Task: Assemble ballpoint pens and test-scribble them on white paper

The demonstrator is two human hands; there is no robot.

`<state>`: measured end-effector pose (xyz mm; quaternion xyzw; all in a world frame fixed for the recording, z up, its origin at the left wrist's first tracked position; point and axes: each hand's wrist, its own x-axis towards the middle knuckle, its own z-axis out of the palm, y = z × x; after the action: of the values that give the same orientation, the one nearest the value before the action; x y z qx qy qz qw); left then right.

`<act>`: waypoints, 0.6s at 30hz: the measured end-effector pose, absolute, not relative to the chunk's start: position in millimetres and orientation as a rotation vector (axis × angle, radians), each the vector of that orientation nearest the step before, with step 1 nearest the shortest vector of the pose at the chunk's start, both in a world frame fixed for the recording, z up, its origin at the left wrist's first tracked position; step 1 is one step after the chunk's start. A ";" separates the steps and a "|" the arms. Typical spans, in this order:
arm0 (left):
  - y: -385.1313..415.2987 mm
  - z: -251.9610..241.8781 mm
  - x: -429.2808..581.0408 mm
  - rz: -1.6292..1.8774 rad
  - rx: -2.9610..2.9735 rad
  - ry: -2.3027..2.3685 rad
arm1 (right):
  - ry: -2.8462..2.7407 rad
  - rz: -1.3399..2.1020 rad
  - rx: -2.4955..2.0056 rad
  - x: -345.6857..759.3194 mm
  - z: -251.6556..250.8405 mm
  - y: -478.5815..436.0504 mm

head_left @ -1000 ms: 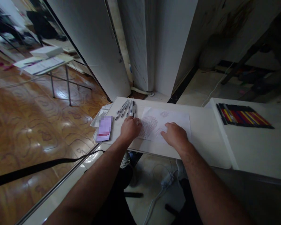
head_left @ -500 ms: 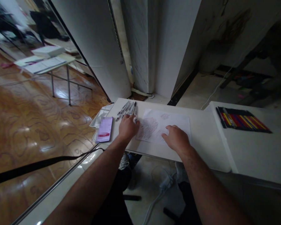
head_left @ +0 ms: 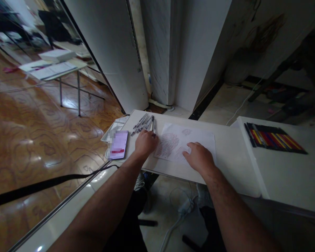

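Note:
My left hand point(head_left: 147, 142) is closed at the left edge of the paper, its fingers curled round a pen point(head_left: 152, 124) with a dark tip end pointing away from me. Just beyond it, several slim clear pens point(head_left: 141, 123) lie in a loose bunch on the white table point(head_left: 225, 154). A white sheet of paper point(head_left: 173, 130) bears reddish scribbled strokes. On its right half rests my right hand point(head_left: 199, 157), thumb and fingers apart, holding nothing.
Left of my left hand, a phone point(head_left: 120, 144) with a lit screen lies at the table's edge. A dark case of coloured pens point(head_left: 275, 138) lies on the adjoining surface at right. A black strap point(head_left: 55, 182) crosses the lower left. Cables point(head_left: 185, 208) run below the table.
The camera view has shifted slightly. My left hand has drawn the pen a little apart from the bunch. My right hand stays on the paper.

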<state>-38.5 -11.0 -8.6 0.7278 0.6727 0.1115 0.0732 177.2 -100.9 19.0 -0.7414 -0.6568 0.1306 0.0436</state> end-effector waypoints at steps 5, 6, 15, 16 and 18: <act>-11.7 -7.1 -38.8 0.273 2.173 2.049 | -2.011 0.385 -2.262 177.5 18.6 -101.2; -11.8 -6.8 -38.9 0.275 2.184 2.036 | -2.007 0.385 -2.263 177.6 18.8 -101.3; -11.9 -3.8 -36.8 0.197 2.104 2.076 | -2.006 0.371 -2.258 176.4 19.9 -102.9; -11.8 -3.8 -36.5 0.201 2.089 2.084 | -2.002 0.367 -2.258 176.5 19.5 -102.8; -11.3 -4.2 -36.0 0.220 2.057 2.103 | -1.993 0.360 -2.254 176.8 18.5 -102.6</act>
<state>-36.0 -11.3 -4.2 0.6941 0.7096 0.0743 0.0958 176.8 -102.6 18.5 -0.7427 -0.6568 0.1184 0.0554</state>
